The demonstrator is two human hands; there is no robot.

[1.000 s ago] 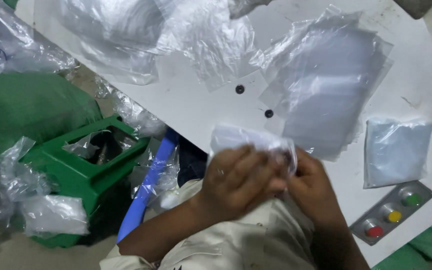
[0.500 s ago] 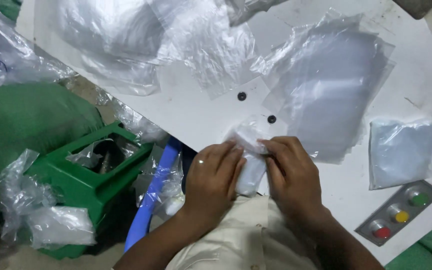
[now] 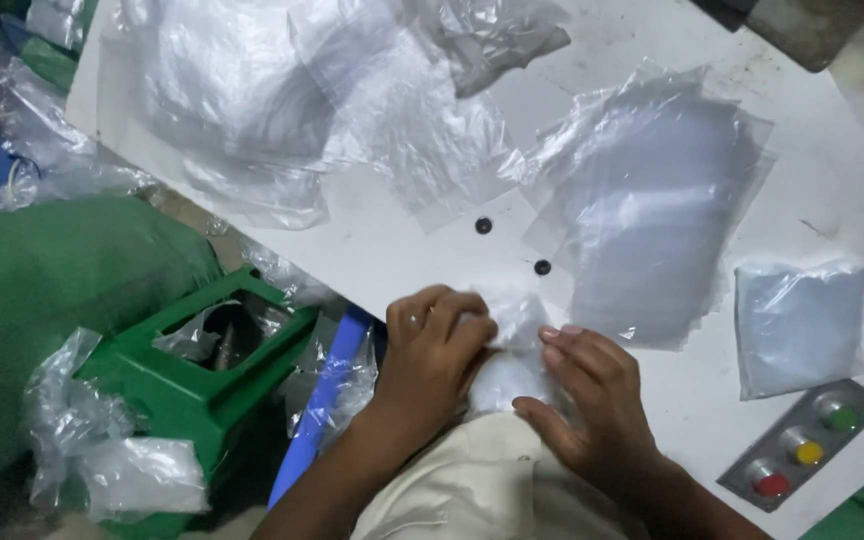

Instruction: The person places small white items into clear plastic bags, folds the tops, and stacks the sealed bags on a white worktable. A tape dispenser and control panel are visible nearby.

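Left hand: my left hand [image 3: 439, 345] is clenched on the small white bag [image 3: 510, 345], fingers curled over its top.
Right hand: my right hand [image 3: 592, 400] grasps the same bag from 3 o'clock.
Bag position: at the near worktop [image 3: 402, 250] edge, against my body.
Change: a second ago I held it spread wide; now it is bunched narrow between both hands.
Meaning: I judge the folding well advanced.
Surroundings: clear bag stack [image 3: 652, 210] at 1 o'clock; button panel [image 3: 802, 445] at 4 o'clock.

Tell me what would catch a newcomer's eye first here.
Both hands, left hand and right hand, press a small white bag at the near edge of the white table. Right of them lies a grey panel with red, yellow and green buttons; a stack of clear plastic bags lies just beyond.
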